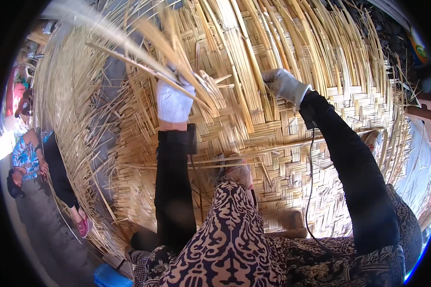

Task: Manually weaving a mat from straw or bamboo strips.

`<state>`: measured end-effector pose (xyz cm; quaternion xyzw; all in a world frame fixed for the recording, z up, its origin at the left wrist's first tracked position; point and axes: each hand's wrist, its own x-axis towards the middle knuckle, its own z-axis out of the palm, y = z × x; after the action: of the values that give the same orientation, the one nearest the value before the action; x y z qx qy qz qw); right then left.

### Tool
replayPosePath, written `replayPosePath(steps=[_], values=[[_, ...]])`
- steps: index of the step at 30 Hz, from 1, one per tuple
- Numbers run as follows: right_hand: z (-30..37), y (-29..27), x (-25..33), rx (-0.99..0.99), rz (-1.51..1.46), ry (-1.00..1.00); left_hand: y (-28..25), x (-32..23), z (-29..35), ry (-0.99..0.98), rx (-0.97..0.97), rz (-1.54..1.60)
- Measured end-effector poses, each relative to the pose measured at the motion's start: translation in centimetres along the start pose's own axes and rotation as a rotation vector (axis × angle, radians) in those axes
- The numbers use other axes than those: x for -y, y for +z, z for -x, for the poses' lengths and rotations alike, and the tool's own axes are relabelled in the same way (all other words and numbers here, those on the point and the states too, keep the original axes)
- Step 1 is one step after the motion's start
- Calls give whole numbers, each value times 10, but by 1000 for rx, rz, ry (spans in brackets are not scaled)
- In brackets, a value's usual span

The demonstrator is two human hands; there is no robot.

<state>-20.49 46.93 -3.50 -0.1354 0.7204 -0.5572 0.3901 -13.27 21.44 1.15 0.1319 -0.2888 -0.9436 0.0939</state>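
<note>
A large woven reed mat (316, 165) spreads under me, its far side ending in long loose strips. My left hand (175, 99), in a white glove, is closed round several split reed strips (151, 71); their far ends are blurred and fan out to the upper left. To the right, my right hand (286, 86), also gloved, rests on the mat with its fingers curled at the upright strips (249, 76). The fingertips are partly hidden among those strips. Two long thin strips (282, 147) lie crosswise over the weave, near my foot.
A big heap of loose reeds (64, 100) borders the mat on the left. Beyond it a person (31, 153) sits by the grey ground, wearing pink shoes. A blue object (111, 276) lies at the lower left. A dark cable (311, 186) hangs from my right sleeve.
</note>
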Motion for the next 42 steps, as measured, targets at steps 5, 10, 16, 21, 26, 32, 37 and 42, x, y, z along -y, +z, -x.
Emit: replayPosePath(steps=[5,10,16,21,26,32,37,42], values=[[4,1,22,-10,124,3,-6,0,17,72,235,117],[-3,-12,32,72,377,253,15,29,48,260,-206,-88],[-8,-6,33,70,358,233,6,12,36,350,-434,-484],[-3,-10,26,62,653,-36,-26,20,29,115,-660,-344],[-2,-5,38,-46,1060,-137,-33,17,41,63,-590,-286],[2,-29,38,55,164,295,-25,20,39,-10,-626,-259],[6,-28,53,103,388,412,-44,26,47,22,-538,-7],[13,-47,43,46,563,367,-43,38,46,92,-488,-14]])
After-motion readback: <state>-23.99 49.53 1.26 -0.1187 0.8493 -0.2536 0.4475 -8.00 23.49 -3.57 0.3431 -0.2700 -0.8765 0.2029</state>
